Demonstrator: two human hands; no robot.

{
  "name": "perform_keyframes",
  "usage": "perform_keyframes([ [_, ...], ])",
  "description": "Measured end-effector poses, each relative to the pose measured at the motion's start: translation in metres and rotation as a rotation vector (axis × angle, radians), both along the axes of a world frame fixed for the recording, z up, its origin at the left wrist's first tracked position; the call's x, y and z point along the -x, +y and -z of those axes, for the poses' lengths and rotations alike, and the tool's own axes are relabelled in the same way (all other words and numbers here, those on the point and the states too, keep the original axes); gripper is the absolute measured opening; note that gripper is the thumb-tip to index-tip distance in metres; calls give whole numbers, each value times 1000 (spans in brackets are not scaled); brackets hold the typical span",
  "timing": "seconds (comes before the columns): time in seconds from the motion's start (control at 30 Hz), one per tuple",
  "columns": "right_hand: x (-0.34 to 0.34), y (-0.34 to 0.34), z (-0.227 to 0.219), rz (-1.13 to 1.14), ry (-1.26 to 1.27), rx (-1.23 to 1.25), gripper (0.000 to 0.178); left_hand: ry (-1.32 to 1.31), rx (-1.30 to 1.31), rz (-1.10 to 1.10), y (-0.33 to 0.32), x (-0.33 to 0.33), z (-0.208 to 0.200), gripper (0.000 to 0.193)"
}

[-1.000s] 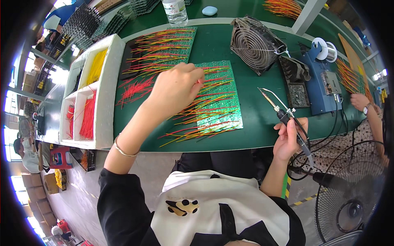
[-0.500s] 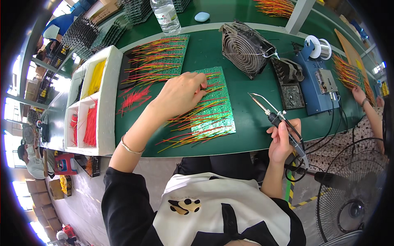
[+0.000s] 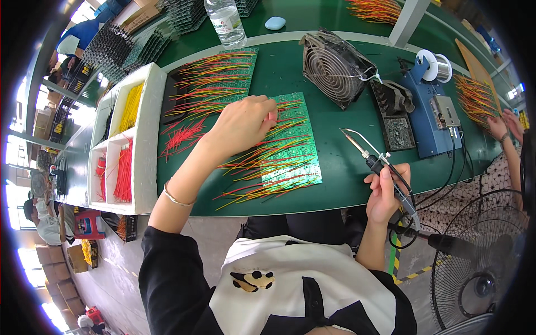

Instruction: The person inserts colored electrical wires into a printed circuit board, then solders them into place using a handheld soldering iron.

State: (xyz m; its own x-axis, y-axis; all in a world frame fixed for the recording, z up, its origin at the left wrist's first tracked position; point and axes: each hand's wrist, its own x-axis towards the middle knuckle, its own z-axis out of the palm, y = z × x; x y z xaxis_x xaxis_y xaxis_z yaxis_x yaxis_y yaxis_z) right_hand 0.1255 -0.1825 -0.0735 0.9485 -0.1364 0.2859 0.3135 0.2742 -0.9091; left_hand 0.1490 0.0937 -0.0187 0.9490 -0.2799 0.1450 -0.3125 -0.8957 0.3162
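Observation:
A green circuit board panel (image 3: pixel 290 151) lies on the table before me, with rows of red and yellow wires (image 3: pixel 245 195) sticking out over its left side. My left hand (image 3: pixel 245 124) is over the upper left part of this panel, its fingers curled together; whatever they pinch is hidden. In my right hand (image 3: pixel 385 192) is a soldering iron (image 3: pixel 373 162) with a thin solder feed tube alongside. Its tip points up and left, apart from the panel's right edge. Behind my left hand lies another wired panel (image 3: pixel 237 72).
A white foam box (image 3: pixel 146 134) of yellow and red wires stands left, beside loose red wires (image 3: pixel 181 137). A fan (image 3: pixel 332 70), a blue solder feeder (image 3: pixel 427 111) and a bottle (image 3: pixel 226 25) stand farther back. A co-worker's hand (image 3: pixel 497 128) is near wires at right.
My left hand has drawn slightly to the left, and its fingers are more tucked in. My right hand and the soldering iron stay nearly still. The co-worker's hands have moved at the right.

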Motion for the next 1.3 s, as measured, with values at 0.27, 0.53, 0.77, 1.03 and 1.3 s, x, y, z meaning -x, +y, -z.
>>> perform_keyframes([
  [0.27, -1, -1, 2, -6, 4, -5, 12, 72, 113, -52, 4, -6, 1, 8],
  [0.53, 1, 1, -1, 3, 5, -19, 13, -154, -18, 11, 5, -17, -11, 5],
  [0.77, 2, -2, 0, -5, -1, -6, 14, -59, -108, 9, 7, -23, -3, 5],
  [1.03, 3, -1, 1, -15, -14, -9, 13, -130, -19, -54, 5, -6, -11, 6],
  [1.3, -1, -1, 2, 13, -2, 13, 12, -199, 132, -110, 7, 38, -13, 11],
])
